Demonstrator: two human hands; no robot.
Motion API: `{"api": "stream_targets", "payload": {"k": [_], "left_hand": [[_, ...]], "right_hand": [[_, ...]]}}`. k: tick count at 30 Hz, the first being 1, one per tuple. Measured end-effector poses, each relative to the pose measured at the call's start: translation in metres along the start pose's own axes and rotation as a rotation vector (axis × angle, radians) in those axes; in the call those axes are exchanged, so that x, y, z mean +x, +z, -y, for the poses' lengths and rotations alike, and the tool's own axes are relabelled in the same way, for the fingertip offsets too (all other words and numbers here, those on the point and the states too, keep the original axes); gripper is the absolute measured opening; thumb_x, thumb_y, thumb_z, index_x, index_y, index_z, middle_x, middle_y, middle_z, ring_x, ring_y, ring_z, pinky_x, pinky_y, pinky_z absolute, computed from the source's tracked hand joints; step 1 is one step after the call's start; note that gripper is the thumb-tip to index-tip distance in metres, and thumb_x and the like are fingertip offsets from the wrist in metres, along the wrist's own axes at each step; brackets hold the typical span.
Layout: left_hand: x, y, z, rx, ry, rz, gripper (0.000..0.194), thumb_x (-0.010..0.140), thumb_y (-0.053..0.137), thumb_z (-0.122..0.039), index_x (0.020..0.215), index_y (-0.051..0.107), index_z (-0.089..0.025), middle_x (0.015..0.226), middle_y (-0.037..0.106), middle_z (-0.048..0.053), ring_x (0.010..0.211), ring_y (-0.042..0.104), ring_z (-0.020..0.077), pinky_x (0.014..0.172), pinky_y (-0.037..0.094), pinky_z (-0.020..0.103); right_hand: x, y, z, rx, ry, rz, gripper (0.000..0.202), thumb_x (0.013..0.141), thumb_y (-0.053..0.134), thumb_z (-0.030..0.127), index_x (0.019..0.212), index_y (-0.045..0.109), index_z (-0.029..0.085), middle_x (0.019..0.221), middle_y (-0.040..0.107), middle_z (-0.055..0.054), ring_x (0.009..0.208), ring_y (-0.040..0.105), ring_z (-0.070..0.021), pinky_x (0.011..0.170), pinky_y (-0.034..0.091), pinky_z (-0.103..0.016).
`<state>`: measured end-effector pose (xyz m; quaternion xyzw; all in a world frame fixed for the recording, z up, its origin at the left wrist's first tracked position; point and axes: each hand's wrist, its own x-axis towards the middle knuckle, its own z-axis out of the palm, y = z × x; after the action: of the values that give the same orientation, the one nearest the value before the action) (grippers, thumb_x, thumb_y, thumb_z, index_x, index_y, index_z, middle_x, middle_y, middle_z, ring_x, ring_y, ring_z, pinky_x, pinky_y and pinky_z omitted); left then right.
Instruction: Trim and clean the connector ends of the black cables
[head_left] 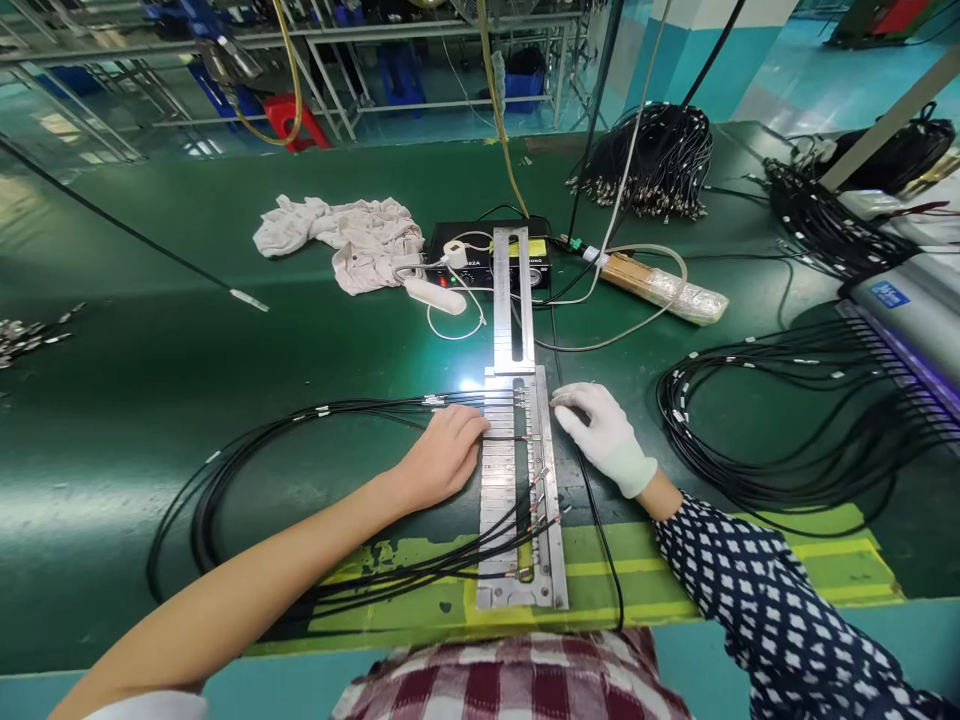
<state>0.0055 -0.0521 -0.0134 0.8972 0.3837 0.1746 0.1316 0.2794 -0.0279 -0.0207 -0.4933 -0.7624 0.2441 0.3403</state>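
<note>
A long metal slotted jig (499, 530) lies in front of me, with several black cables (390, 405) laid across it from the left. My left hand (446, 455), bare, is closed at the jig's left edge, its fingertips pinching a black cable whose end reaches over the slot. Beyond the right edge, my right hand (600, 435) wears a white glove. Its thumb and curled fingers are apart, with nothing visible between them. Lower on the jig, a loose bundle of black cables (442, 565) has exposed metal tips; some lie tilted across the slots.
A black control box (442, 245) with a white lamp cable stands behind the jig. White cloths (367, 235) lie left of it, a wrapped bar (664, 285) right. Coiled cables (697, 430) run to a grey machine (915, 310). A hanging cord (172, 250) crosses the left side.
</note>
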Motion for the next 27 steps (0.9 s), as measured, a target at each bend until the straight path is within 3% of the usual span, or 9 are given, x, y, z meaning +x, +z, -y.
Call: {"api": "stream_targets", "payload": {"k": [5,12,20,27], "left_hand": [[-0.005,0.000,0.010,-0.098,0.000,-0.030,0.017,0.098,0.040,-0.015,0.104,0.055,-0.017,0.098,0.062,0.009,0.091,0.054,0.0210,0.082,0.048,0.035],[0.004,-0.016,0.027,-0.113,-0.018,-0.136,0.025,0.098,0.041,-0.012,0.111,0.061,-0.017,0.098,0.061,0.007,0.089,0.061,0.0153,0.080,0.050,0.026],[0.006,-0.012,0.035,0.095,0.060,0.022,0.046,0.093,0.030,-0.004,0.125,0.060,-0.018,0.094,0.058,0.007,0.079,0.056,0.0155,0.070,0.050,0.025],[0.009,-0.013,0.031,0.181,0.092,0.040,0.041,0.096,0.030,-0.011,0.128,0.056,-0.016,0.090,0.057,0.008,0.075,0.053,0.0185,0.066,0.048,0.029]], "right_hand": [[0.001,0.000,0.001,-0.001,0.020,-0.003,0.014,0.093,0.055,0.030,0.092,0.067,0.025,0.105,0.071,-0.005,0.104,0.060,-0.0254,0.096,0.046,-0.046],[0.002,-0.001,0.002,-0.013,0.028,0.020,0.013,0.092,0.055,0.028,0.091,0.067,0.025,0.105,0.071,-0.004,0.104,0.061,-0.0251,0.095,0.046,-0.046],[0.004,-0.001,0.005,-0.020,0.044,0.030,0.012,0.091,0.055,0.026,0.090,0.067,0.026,0.104,0.071,-0.004,0.103,0.061,-0.0255,0.095,0.046,-0.047],[0.005,-0.002,0.006,-0.016,0.058,0.041,0.013,0.092,0.054,0.025,0.089,0.067,0.026,0.105,0.071,-0.004,0.103,0.061,-0.0259,0.095,0.045,-0.047]]}}
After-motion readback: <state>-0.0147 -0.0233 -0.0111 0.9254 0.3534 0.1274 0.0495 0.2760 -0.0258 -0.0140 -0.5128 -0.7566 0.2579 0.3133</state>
